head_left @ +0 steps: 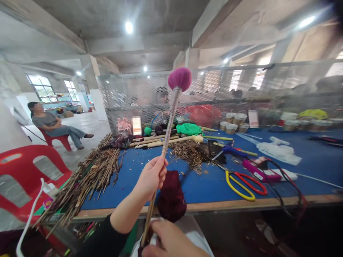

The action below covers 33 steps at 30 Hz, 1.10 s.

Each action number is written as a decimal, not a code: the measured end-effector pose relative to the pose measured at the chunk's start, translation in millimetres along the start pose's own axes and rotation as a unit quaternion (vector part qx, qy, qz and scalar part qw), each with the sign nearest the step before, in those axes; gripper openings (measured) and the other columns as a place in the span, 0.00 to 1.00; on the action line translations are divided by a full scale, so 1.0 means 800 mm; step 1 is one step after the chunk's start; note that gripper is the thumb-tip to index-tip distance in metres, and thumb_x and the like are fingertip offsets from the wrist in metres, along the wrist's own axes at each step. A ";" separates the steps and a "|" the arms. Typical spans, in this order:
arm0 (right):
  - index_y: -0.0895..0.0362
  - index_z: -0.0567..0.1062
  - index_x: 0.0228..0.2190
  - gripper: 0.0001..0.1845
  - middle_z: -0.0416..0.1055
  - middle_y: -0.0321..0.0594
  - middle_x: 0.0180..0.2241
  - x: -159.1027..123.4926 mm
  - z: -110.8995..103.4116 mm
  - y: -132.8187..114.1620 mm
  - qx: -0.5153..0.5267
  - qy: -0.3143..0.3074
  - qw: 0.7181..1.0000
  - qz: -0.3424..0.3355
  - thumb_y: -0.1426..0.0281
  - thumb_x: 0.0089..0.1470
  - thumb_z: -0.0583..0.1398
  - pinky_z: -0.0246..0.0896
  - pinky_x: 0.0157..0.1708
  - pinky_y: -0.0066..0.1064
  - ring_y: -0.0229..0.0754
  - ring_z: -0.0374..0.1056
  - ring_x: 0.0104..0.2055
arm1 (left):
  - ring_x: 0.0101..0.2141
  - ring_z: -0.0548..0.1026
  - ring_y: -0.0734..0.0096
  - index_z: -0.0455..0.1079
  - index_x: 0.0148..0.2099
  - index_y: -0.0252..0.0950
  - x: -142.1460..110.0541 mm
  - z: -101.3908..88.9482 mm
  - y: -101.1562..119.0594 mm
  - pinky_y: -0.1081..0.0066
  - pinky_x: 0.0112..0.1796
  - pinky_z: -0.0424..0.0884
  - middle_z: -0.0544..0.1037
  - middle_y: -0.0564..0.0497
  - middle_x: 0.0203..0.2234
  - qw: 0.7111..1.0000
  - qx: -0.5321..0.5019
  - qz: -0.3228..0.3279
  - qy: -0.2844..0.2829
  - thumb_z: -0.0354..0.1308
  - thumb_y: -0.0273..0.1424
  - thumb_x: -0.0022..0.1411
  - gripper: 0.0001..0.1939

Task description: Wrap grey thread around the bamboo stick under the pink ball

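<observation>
Stick (170, 122), magenta head (179, 79) up, gripped by left hand (153, 175) fingers; right hand (174, 240) near lower end, grip can't tell. Scissors (227, 175) right on desk (206, 191).

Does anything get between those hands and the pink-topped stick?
Nothing visible does. The left hand grips the stick; the right hand is by its lower end, with no obstacle showing, though contact is unclear.

The counter (128, 169) has a blue top and a wooden front edge. A bundle of thin brown sticks (98, 171) juts past its left end. Near the middle lie pale rods (184, 139) and a heap of brown scraps (189, 151); to the right, yellow-and-red-handled scissors (227, 174), a purple device (259, 173) and crumpled white plastic (280, 150).
</observation>
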State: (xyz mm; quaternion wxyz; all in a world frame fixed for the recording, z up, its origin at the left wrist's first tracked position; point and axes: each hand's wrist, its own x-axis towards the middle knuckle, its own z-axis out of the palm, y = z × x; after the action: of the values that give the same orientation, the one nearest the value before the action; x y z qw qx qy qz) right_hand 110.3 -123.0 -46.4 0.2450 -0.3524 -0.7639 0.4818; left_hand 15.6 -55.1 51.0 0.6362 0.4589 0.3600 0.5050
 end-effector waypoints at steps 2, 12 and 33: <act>0.56 0.74 0.21 0.09 0.67 0.35 0.18 -0.010 -0.039 -0.018 -0.041 0.062 0.997 0.032 0.63 0.42 0.62 0.49 0.19 0.29 0.37 0.58 0.20 | 0.12 0.45 0.86 0.61 0.31 0.36 -0.017 -0.006 -0.002 0.84 0.11 0.41 0.53 0.63 0.13 1.000 -0.009 -0.014 0.003 0.55 0.46 0.55 0.17; 0.55 0.61 0.52 0.34 0.69 0.39 0.40 0.077 -0.143 -0.050 0.039 0.173 0.956 -0.232 0.80 0.41 0.54 0.58 0.46 0.32 0.39 0.65 0.42 | 0.12 0.42 0.86 0.59 0.30 0.37 -0.038 -0.024 -0.023 0.84 0.11 0.39 0.53 0.63 0.11 0.998 -0.029 -0.060 0.007 0.55 0.51 0.52 0.21; 0.59 0.74 0.25 0.10 0.69 0.36 0.25 0.077 -0.163 0.003 -0.128 -0.001 0.989 -0.080 0.69 0.51 0.55 0.58 0.32 0.27 0.36 0.63 0.28 | 0.12 0.47 0.87 0.64 0.36 0.36 -0.012 -0.051 -0.039 0.83 0.13 0.40 0.60 0.61 0.15 0.996 0.020 -0.037 0.077 0.55 0.38 0.53 0.11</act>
State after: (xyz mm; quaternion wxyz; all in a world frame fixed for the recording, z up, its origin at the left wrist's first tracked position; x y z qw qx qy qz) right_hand 164.9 -1.1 7.8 0.2349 -0.3182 -0.8454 0.3591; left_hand -14.8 -57.9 8.0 0.6156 0.4174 0.4351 0.5074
